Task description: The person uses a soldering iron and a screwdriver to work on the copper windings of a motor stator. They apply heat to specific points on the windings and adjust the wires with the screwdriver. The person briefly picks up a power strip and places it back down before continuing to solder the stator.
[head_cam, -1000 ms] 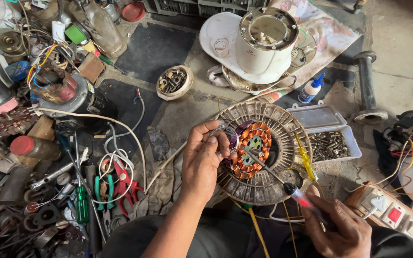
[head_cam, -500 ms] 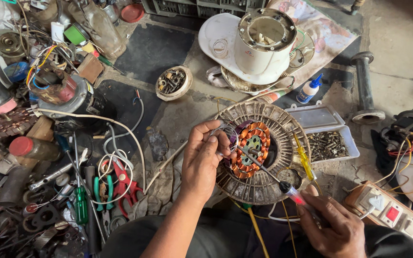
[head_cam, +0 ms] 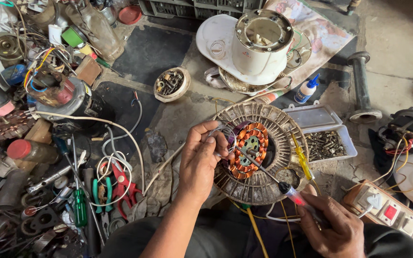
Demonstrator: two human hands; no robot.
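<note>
A round grey fan motor housing [head_cam: 268, 181] rests in front of me, with an orange copper-wound stator [head_cam: 249, 149] at its centre. My left hand [head_cam: 201, 160] pinches thin wires at the stator's left edge. My right hand [head_cam: 333, 224] grips a soldering iron [head_cam: 292, 193] by its clear red handle, and the thin metal tip reaches up-left to the stator near my left fingers. A yellow-handled screwdriver [head_cam: 302, 160] lies across the housing's right side.
A white fan body [head_cam: 254, 45] stands behind the housing, beside a small glue bottle [head_cam: 307, 90]. A clear box of screws [head_cam: 331, 141] and a power strip [head_cam: 397, 215] lie right. Red snips [head_cam: 120, 184], green pliers [head_cam: 102, 193], screwdrivers and motor parts crowd the left.
My right hand has drawn slightly back and down with the soldering iron. My left hand stays at the stator's left edge holding the wires.
</note>
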